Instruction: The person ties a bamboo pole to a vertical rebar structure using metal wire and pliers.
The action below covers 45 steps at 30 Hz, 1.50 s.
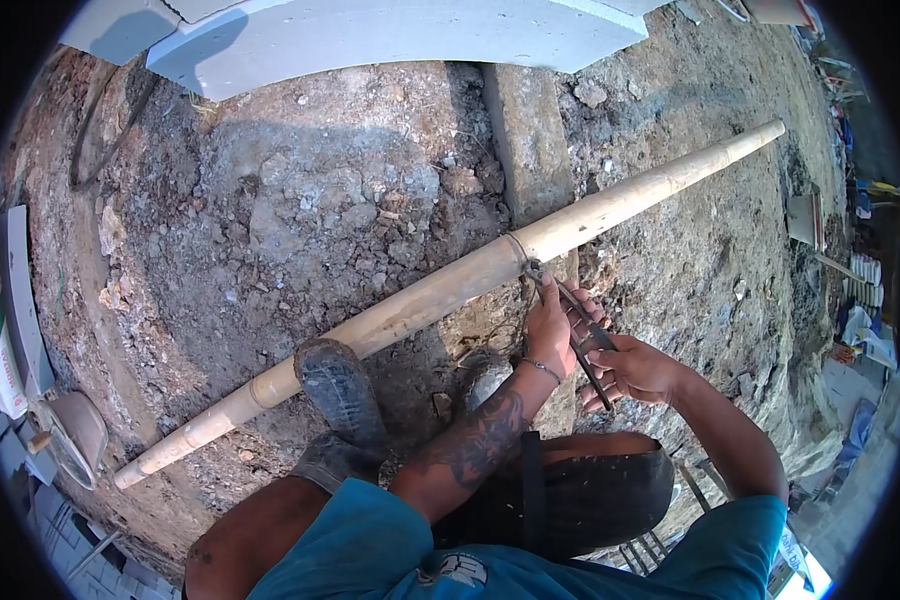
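A long pale bamboo pole (440,283) lies slantwise over the ground. My left boot (338,390) rests on it. The jaws of dark metal pincers (576,345) are at the pole's lower edge, close to a ringed joint. What the jaws grip is too small to make out. My left hand (553,330), below a tattooed forearm, is closed around the pincers near the jaws. Farther down the handles, my right hand (635,370) is closed on the same tool, with some fingers partly hidden behind it.
Large pale blocks (400,45) stand along the top. A wooden plank (530,140) runs beneath the pole through rough soil and rubble. A round pan-like container (70,435) and a printed bag (0,330) lie at the left. Assorted materials line the right edge.
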Each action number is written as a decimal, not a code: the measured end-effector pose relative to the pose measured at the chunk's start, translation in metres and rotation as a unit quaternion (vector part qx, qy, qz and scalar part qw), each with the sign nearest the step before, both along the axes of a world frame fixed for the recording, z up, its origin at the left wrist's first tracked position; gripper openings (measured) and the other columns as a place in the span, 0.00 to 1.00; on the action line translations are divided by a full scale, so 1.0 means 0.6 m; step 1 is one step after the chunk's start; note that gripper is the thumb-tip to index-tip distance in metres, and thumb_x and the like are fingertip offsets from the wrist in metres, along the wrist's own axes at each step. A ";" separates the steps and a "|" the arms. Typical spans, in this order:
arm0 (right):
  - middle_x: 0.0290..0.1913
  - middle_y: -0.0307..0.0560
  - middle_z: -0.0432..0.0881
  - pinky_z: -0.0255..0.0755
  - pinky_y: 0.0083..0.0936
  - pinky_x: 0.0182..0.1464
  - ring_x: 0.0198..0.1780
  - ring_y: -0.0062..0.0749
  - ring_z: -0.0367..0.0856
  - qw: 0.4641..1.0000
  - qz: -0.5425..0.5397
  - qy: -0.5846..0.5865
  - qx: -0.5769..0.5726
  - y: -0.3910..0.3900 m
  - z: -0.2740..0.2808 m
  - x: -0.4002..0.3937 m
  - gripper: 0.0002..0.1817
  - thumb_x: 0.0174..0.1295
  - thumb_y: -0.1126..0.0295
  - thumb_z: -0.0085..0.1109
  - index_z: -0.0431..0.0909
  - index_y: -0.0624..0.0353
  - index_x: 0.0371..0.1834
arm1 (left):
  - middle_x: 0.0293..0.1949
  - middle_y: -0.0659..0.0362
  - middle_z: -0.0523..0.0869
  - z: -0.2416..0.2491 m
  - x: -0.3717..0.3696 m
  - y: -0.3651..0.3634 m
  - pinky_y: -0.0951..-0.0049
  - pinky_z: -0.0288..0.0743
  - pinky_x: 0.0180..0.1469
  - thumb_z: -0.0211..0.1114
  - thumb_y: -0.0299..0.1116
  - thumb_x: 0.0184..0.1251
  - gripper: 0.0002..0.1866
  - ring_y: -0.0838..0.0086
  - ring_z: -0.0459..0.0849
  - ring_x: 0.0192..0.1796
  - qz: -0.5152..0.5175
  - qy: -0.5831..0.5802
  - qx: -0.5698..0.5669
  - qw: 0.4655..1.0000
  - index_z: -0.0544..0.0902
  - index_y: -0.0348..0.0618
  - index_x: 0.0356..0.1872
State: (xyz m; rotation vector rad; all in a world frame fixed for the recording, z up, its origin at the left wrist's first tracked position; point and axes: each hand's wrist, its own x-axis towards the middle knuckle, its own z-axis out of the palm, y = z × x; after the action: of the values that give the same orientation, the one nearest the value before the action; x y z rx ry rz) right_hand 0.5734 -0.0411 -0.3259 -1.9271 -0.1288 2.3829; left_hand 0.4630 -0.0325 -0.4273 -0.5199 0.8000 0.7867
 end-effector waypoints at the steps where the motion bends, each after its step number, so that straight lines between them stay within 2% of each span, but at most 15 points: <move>1: 0.32 0.46 0.72 0.80 0.43 0.43 0.36 0.44 0.82 1.000 -0.004 0.002 0.001 0.002 0.000 -0.001 0.12 0.67 0.67 0.47 0.65 0.62 0.48 | 0.30 0.60 0.77 -0.002 0.002 0.003 0.65 0.78 0.42 0.50 0.54 0.67 0.22 0.72 0.78 0.32 0.001 0.004 -0.002 1.000 0.70 0.42 0.40; 11: 0.30 0.46 0.75 0.80 0.36 0.33 0.32 0.39 0.82 0.997 -0.048 0.054 -0.036 -0.002 -0.006 0.011 0.11 0.65 0.67 0.50 0.67 0.62 0.44 | 0.16 0.67 0.66 -0.012 0.023 0.024 0.74 0.69 0.26 0.62 0.49 0.62 0.21 0.79 0.67 0.20 -0.064 0.029 -0.020 0.997 0.66 0.49 0.20; 12: 0.28 0.47 0.75 0.79 0.35 0.31 0.31 0.40 0.82 0.994 0.099 -0.032 0.027 -0.002 -0.005 0.008 0.10 0.64 0.68 0.50 0.67 0.63 0.42 | 0.16 0.67 0.66 -0.013 0.023 0.021 0.74 0.69 0.26 0.62 0.49 0.62 0.21 0.79 0.67 0.20 -0.064 0.029 -0.020 0.997 0.66 0.49 0.20; 16: 0.19 0.51 0.76 0.76 0.34 0.25 0.24 0.44 0.82 0.676 0.606 -0.338 0.248 0.000 0.003 -0.022 0.07 0.59 0.71 0.49 0.67 0.65 0.34 | 0.15 0.67 0.66 0.028 0.016 0.040 0.74 0.70 0.25 0.62 0.42 0.62 0.17 0.78 0.67 0.19 -0.036 0.019 -0.027 0.999 0.66 0.48 0.20; 20: 0.26 0.58 0.77 0.76 0.35 0.27 0.27 0.46 0.81 0.537 0.660 -0.445 0.278 0.003 0.025 -0.052 0.07 0.57 0.72 0.46 0.66 0.67 0.32 | 0.14 0.69 0.65 0.020 0.031 0.059 0.74 0.71 0.24 0.61 0.36 0.61 0.13 0.79 0.66 0.17 -0.067 0.019 -0.090 0.993 0.68 0.49 0.21; 22: 0.31 0.58 0.79 0.77 0.32 0.28 0.29 0.43 0.82 0.576 0.636 -0.435 0.273 0.024 0.053 -0.051 0.10 0.57 0.70 0.49 0.67 0.68 0.33 | 0.14 0.70 0.63 -0.005 0.028 0.043 0.78 0.67 0.23 0.62 0.35 0.60 0.15 0.83 0.63 0.16 0.035 -0.093 -0.066 0.993 0.66 0.52 0.17; 25: 0.31 0.57 0.79 0.77 0.36 0.32 0.27 0.48 0.81 0.974 0.187 -0.106 0.072 0.046 0.055 -0.037 0.18 0.55 0.65 0.57 0.67 0.72 0.36 | 0.13 0.71 0.63 -0.029 0.024 0.024 0.81 0.64 0.22 0.62 0.35 0.60 0.16 0.85 0.62 0.16 0.097 -0.199 -0.030 0.975 0.65 0.53 0.17; 27: 0.30 0.57 0.79 0.77 0.35 0.32 0.26 0.48 0.81 0.901 0.368 -0.179 0.143 0.033 0.041 -0.032 0.16 0.56 0.66 0.56 0.67 0.71 0.36 | 0.14 0.70 0.65 -0.038 0.029 0.019 0.82 0.65 0.22 0.63 0.36 0.60 0.16 0.83 0.65 0.16 0.100 -0.236 0.003 0.967 0.66 0.53 0.18; 29: 0.33 0.59 0.78 0.77 0.35 0.30 0.30 0.47 0.82 0.654 0.599 -0.412 0.209 0.009 0.016 -0.036 0.13 0.56 0.69 0.52 0.67 0.69 0.37 | 0.15 0.69 0.67 -0.030 0.045 0.022 0.82 0.66 0.22 0.64 0.38 0.59 0.16 0.81 0.67 0.17 0.046 -0.064 0.008 0.997 0.67 0.52 0.18; 32: 0.37 0.62 0.77 0.77 0.33 0.30 0.34 0.45 0.83 0.539 0.636 -0.470 0.289 -0.021 0.009 -0.040 0.12 0.56 0.71 0.50 0.66 0.69 0.38 | 0.15 0.67 0.68 0.019 0.041 0.056 0.82 0.66 0.21 0.66 0.47 0.58 0.19 0.78 0.71 0.19 -0.008 0.054 -0.093 0.994 0.68 0.52 0.18; 34: 0.39 0.62 0.76 0.77 0.30 0.31 0.38 0.43 0.83 0.524 0.648 -0.453 0.318 -0.007 0.032 -0.038 0.14 0.56 0.70 0.52 0.65 0.70 0.39 | 0.13 0.68 0.67 -0.025 0.043 0.038 0.85 0.65 0.20 0.64 0.49 0.60 0.20 0.78 0.70 0.18 0.015 -0.060 -0.048 0.997 0.67 0.53 0.17; 37: 0.39 0.62 0.77 0.77 0.37 0.38 0.35 0.48 0.83 0.949 0.237 -0.159 0.134 0.013 0.059 -0.041 0.17 0.56 0.66 0.52 0.65 0.70 0.42 | 0.16 0.65 0.71 -0.096 0.031 0.000 0.81 0.72 0.28 0.58 0.49 0.61 0.17 0.75 0.75 0.24 0.124 -0.339 0.130 0.923 0.70 0.51 0.19; 38: 0.39 0.62 0.77 0.77 0.37 0.38 0.35 0.48 0.83 0.951 0.228 -0.156 0.138 -0.004 0.044 -0.041 0.17 0.56 0.66 0.52 0.65 0.70 0.42 | 0.16 0.65 0.71 -0.077 0.029 -0.003 0.81 0.72 0.28 0.58 0.49 0.61 0.17 0.75 0.75 0.24 0.115 -0.336 0.133 0.926 0.70 0.51 0.19; 40: 0.38 0.63 0.77 0.76 0.41 0.39 0.34 0.52 0.82 0.695 0.544 -0.411 0.229 -0.037 -0.009 -0.037 0.14 0.58 0.68 0.48 0.65 0.68 0.40 | 0.25 0.61 0.78 -0.018 0.027 -0.004 0.69 0.74 0.43 0.55 0.46 0.61 0.14 0.70 0.78 0.34 0.037 -0.135 0.098 0.985 0.74 0.46 0.27; 45: 0.36 0.60 0.79 0.74 0.45 0.36 0.32 0.52 0.81 0.620 0.503 -0.512 0.318 -0.090 -0.036 0.004 0.09 0.58 0.71 0.47 0.65 0.62 0.40 | 0.34 0.59 0.80 -0.008 0.045 -0.035 0.66 0.72 0.48 0.61 0.48 0.59 0.18 0.70 0.79 0.40 -0.063 0.042 0.086 0.993 0.76 0.42 0.36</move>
State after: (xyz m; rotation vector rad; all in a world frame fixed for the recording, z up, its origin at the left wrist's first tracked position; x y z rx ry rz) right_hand 0.5759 -0.0950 -0.3472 -2.7031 -2.1797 0.5927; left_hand 0.4899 -0.0533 -0.4323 -0.2805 0.8257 0.7564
